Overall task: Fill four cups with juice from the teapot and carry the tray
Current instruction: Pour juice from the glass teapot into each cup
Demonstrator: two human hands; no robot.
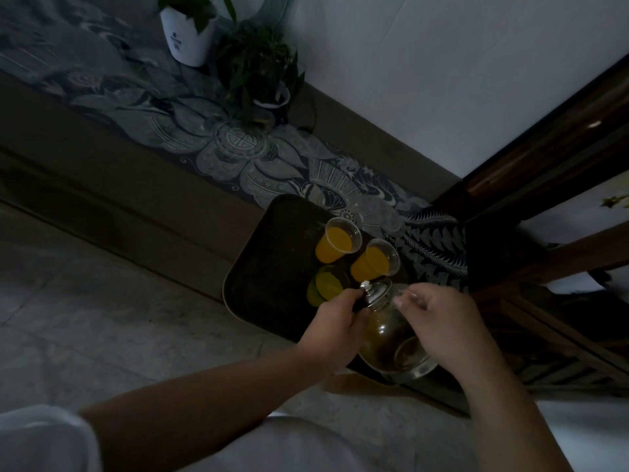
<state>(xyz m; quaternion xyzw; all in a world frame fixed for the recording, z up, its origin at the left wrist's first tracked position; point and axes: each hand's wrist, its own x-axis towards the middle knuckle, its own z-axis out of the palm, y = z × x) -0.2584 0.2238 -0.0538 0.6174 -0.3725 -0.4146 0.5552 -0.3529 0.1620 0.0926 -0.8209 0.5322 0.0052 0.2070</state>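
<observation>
A dark tray [272,253] lies on the table's near corner. Three clear plastic cups on it hold orange juice: a far cup [335,245], one to its right [372,262], and a shaded near cup [325,287]. A glass teapot [391,338] is tipped away from me over the tray's near right part, its base turned towards me. My left hand [337,325] pinches the dark knob area beside the silver lid [376,294]. My right hand [446,325] curls over the pot's right side, seemingly on its clear handle. Whatever lies beneath the pot is hidden.
A patterned runner [238,144] crosses the table. A white plant pot [189,35] and a smaller potted plant [262,73] stand at the back by the wall. Dark wooden furniture [544,185] crowds the right side. Pale tiled floor [85,301] lies to the left.
</observation>
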